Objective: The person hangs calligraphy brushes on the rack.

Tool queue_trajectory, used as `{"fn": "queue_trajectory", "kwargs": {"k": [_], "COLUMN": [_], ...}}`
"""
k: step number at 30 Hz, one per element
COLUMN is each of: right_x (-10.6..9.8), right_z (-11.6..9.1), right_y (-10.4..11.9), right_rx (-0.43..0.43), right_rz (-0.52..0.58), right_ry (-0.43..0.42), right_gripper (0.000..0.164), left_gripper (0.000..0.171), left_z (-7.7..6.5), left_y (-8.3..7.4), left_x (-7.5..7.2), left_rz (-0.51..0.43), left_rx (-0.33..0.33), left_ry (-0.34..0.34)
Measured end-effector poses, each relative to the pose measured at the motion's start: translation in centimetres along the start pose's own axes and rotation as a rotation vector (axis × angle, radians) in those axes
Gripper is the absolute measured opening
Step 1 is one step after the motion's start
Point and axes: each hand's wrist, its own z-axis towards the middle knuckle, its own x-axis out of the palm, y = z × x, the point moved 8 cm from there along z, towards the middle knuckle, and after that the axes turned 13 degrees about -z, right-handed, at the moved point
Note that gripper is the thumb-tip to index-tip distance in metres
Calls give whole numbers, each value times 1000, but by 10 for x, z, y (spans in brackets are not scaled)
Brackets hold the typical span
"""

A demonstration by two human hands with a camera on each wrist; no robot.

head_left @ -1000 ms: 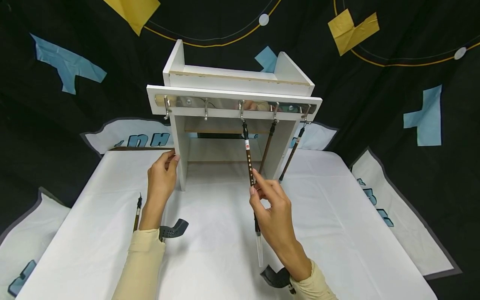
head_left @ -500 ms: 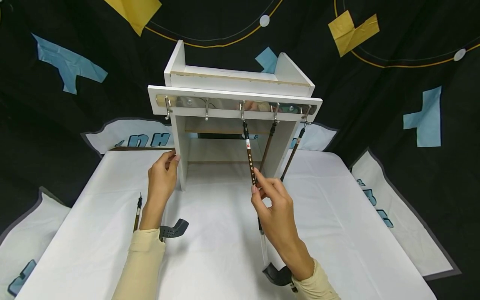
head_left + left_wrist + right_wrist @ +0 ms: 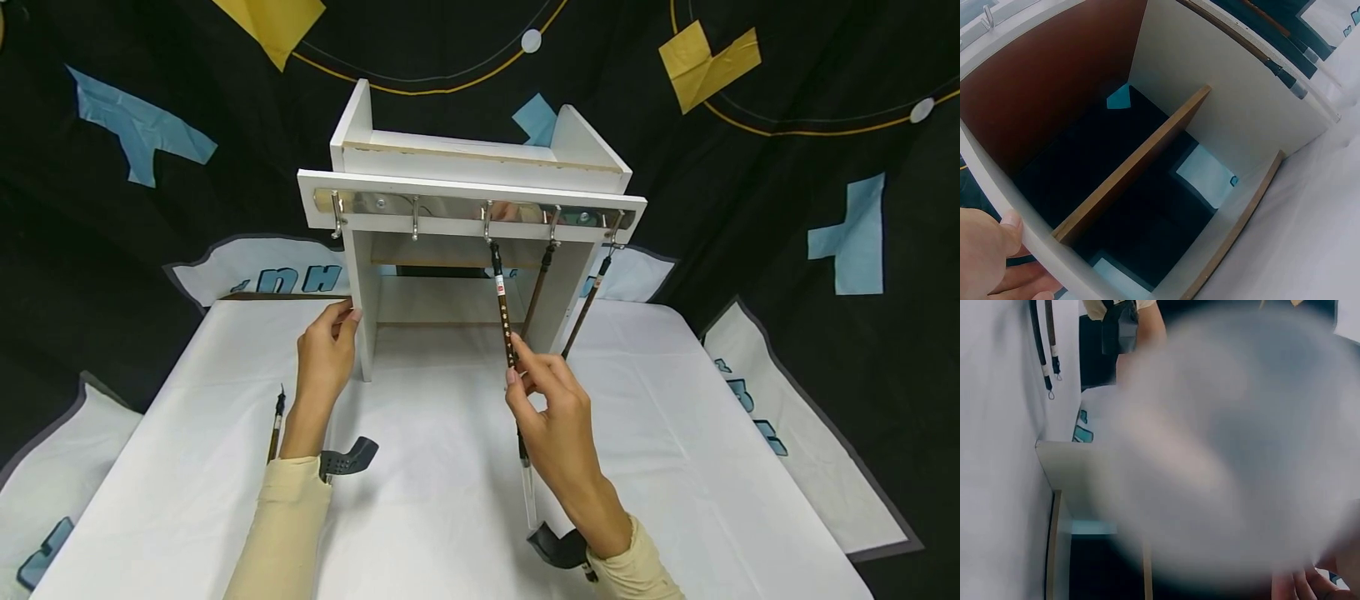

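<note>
A white wooden shelf unit (image 3: 480, 182) with a row of metal hooks stands on the table. My right hand (image 3: 558, 425) pinches a dark calligraphy brush (image 3: 504, 308) partway along its handle, with the clear-capped end pointing down. The brush's top lies just under the middle hook (image 3: 487, 221); whether its loop is on the hook I cannot tell. To its right, a brown brush (image 3: 538, 287) and another dark brush (image 3: 588, 304) hang from hooks. My left hand (image 3: 324, 362) grips the edge of the unit's left side panel (image 3: 1029, 240). A pale blur covers most of the right wrist view.
Left of my left arm, a brush (image 3: 275, 425) lies on the white-covered table (image 3: 427, 517). Two brushes (image 3: 1039, 353) show in the right wrist view. Left of the middle, two hooks (image 3: 415, 218) carry nothing. Behind hangs a black cloth (image 3: 450, 42) with paper pieces.
My right hand has shifted slightly right, and the lower end of the brush has swung right with it. The left hand keeps its place on the panel.
</note>
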Motion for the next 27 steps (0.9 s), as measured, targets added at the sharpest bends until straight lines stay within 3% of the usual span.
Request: {"fn": "queue_trajectory", "kwargs": {"k": [19, 27], "right_x": [0, 5], "right_z": [-7, -7], "right_y": [0, -1], "right_rx": [21, 49], "right_rz": [73, 117], "right_ry": [17, 63], "right_gripper": [51, 48], "left_gripper": [49, 49], "left_z": [1, 0], "left_y": [1, 1], "left_x": [1, 1], "left_rz": [7, 3], "left_rx": [-10, -7], "left_ry": [3, 1]}}
